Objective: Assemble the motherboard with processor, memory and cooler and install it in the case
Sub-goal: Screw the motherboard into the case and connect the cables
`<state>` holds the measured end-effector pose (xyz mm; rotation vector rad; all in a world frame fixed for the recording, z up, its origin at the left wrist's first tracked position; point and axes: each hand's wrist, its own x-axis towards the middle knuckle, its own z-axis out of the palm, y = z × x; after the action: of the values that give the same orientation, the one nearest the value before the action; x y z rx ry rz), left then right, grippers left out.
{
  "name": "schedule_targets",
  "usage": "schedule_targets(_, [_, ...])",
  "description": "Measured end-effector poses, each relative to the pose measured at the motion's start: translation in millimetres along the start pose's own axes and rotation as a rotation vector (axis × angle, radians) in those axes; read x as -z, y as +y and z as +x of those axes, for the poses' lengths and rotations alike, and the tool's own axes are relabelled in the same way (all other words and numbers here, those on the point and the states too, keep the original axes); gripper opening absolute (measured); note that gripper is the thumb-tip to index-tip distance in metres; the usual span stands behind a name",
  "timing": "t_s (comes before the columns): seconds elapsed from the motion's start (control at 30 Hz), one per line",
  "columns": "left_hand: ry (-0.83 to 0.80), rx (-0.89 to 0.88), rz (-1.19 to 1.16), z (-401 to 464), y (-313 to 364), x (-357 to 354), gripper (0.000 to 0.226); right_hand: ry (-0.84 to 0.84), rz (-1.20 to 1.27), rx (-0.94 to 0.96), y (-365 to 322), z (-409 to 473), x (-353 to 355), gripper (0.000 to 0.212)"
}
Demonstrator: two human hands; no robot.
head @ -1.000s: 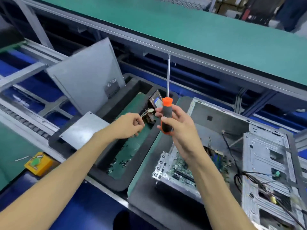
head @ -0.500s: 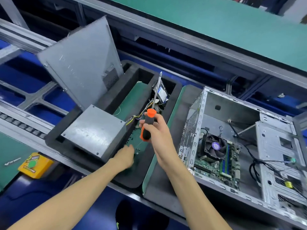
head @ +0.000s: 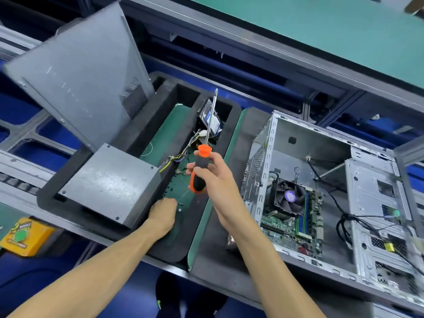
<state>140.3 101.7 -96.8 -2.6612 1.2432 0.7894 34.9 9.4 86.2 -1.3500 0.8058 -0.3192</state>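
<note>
My right hand point(head: 212, 177) grips the orange and black handle of a long screwdriver point(head: 201, 169), its shaft pointing up and away. My left hand point(head: 163, 213) reaches down onto the green mat of the black foam tray point(head: 57, 198), among several small dark screws point(head: 171, 191); its fingertips are hidden. To the right lies the open grey case point(head: 321, 143) on its side. Inside it sits the motherboard point(head: 293, 228) with a fan cooler point(head: 289, 197) and memory sticks point(head: 304, 214) fitted.
A grey power supply box point(head: 110, 184) rests in the tray, with its wire bundle point(head: 181, 154) trailing back. The case side panel point(head: 80, 72) leans upright behind it. Black cables point(head: 344, 223) hang in the case. A yellow box point(head: 25, 235) sits at the far left.
My left hand dropped from chest height down onto the tray's green mat. My right hand moved the screwdriver left, off the case, and tilted it. The view swung, revealing the motherboard.
</note>
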Motion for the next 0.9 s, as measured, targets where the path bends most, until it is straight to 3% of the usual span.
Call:
schedule_targets(0.13, [0.006, 0.019, -0.090, 0, 3, 8, 0.014, -0.005, 0.032, -0.002, -5, 0, 7, 0.032])
schedule_targets(0.3, [0.118, 0.093, -0.591, 10, 18, 39, 0.024, 0.020, 0.076, 0.015, -16, -3, 22, 0.030])
schedule_targets(0.47, [0.153, 0.019, -0.836, 2, 41, 83, 0.024, 0.038, 0.103, 0.057, -31, -10, 44, 0.029])
schedule_targets(0.6, [0.123, -0.042, -1.252, -14, 62, 127, 0.022, 0.014, 0.138, 0.098, -37, -16, 73, 0.030])
schedule_targets(0.7, [0.131, -0.156, -1.422, -30, 82, 159, 0.017, -0.022, 0.145, 0.107, -41, -20, 101, 0.032])
schedule_targets(0.9, [0.087, -0.272, -1.850, -56, 132, 202, 0.017, -0.107, -0.098, 0.085, -40, -32, 173, 0.037])
